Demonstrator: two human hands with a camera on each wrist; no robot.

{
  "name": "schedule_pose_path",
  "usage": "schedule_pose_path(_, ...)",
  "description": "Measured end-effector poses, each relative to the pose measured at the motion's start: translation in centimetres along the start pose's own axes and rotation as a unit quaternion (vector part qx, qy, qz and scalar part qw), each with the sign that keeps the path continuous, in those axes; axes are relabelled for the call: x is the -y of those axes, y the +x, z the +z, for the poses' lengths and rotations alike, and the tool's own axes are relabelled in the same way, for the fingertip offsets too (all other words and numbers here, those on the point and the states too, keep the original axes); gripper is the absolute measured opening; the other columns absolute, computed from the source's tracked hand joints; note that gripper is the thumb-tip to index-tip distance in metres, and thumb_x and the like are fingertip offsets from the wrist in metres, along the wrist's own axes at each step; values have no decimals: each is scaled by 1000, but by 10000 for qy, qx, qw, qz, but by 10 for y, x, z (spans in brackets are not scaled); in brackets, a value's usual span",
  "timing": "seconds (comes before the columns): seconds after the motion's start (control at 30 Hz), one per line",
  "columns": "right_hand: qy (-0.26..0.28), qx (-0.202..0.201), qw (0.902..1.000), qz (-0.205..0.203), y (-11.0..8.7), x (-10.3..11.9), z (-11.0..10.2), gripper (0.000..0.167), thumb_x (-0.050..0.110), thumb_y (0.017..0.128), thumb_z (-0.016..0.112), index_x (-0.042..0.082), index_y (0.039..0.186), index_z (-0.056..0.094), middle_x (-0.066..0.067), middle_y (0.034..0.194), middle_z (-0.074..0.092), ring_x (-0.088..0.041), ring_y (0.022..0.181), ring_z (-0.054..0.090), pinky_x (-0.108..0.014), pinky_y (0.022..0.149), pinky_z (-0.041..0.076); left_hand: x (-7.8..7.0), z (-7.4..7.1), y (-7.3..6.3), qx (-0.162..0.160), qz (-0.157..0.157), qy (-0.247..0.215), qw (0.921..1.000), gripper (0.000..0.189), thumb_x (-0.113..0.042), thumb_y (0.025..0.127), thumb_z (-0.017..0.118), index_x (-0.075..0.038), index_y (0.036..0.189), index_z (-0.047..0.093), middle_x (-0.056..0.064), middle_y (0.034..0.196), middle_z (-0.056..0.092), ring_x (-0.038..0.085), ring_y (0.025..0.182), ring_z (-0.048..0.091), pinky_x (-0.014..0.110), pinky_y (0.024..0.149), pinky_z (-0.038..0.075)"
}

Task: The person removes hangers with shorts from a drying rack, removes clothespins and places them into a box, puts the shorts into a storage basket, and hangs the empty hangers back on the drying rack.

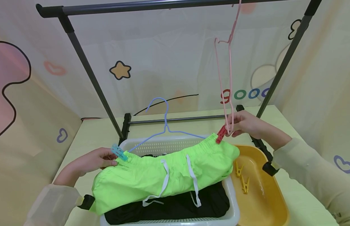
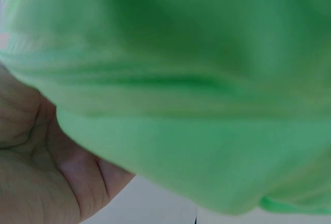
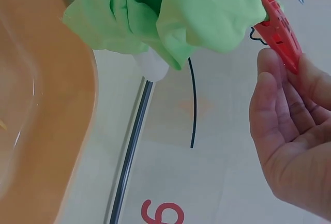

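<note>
Neon-green shorts (image 1: 169, 172) with white drawstrings (image 1: 193, 175) are spread along a light-blue hanger (image 1: 165, 121). A red clothespin (image 1: 221, 134) clips the right end of the waistband, and my right hand (image 1: 246, 125) pinches its handles between thumb and fingers, as the right wrist view shows. At the left end of the waistband sits a turquoise clothespin (image 1: 119, 152). My left hand (image 1: 93, 160) holds the shorts right beside it, fingertips partly hidden behind the cloth. In the left wrist view the green fabric covers most of that hand's fingers.
Below the shorts stands a white basket (image 1: 235, 204) with black clothing (image 1: 175, 208). To its right, an orange basin (image 1: 265, 188) holds yellow clothespins (image 1: 245, 184). A pink hanger (image 1: 230, 69) hangs from the black rack's bar (image 1: 146, 5), overlapping my right fingers in the head view.
</note>
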State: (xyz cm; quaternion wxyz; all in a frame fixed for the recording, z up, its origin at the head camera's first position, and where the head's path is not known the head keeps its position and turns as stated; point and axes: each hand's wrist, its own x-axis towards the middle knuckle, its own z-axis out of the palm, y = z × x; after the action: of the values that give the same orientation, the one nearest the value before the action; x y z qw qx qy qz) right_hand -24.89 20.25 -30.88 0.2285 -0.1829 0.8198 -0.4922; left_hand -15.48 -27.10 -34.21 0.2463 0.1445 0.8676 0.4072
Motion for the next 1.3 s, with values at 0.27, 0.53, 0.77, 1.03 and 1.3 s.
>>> schedule_pose_path(0.27,245,76,9996,-94,-2,-4,-2,5,5,86,54,3,83,58,4,76,66,-18,74,63,-31,70,52,1,1,0,2,-53,33,10000,24,-23,86,56,-2,96,54,4,79,46,13,72,45,27,63,42)
schedule_pose_path(0.53,323,-132,9993,-127,-4,-6,-2,5,7,86,55,3,85,57,4,74,66,-16,74,62,-30,70,51,3,2,-1,-43,-5,130,9999,23,-23,86,56,-3,97,55,4,79,46,12,71,44,25,61,40)
schedule_pose_path(0.77,352,-106,9991,-216,-6,-5,-4,7,4,86,53,7,83,59,5,76,66,-17,75,63,-30,70,52,2,2,-1,-47,0,128,9999,23,-22,86,55,-3,99,55,4,80,47,12,72,44,25,62,40)
schedule_pose_path(1.03,242,-199,9992,-262,-10,-10,-14,9,12,87,54,3,86,57,6,80,66,-16,78,63,-28,72,51,6,0,-2,-28,-23,79,10000,25,-23,86,56,-2,100,55,5,82,49,12,74,46,26,63,42)
schedule_pose_path(1.3,87,-355,9990,-253,-19,-22,-32,9,15,88,53,7,85,56,9,82,66,-12,78,63,-24,70,51,14,-3,-8,-85,-7,223,9997,24,-21,86,55,-1,100,55,5,85,51,9,77,48,26,67,43)
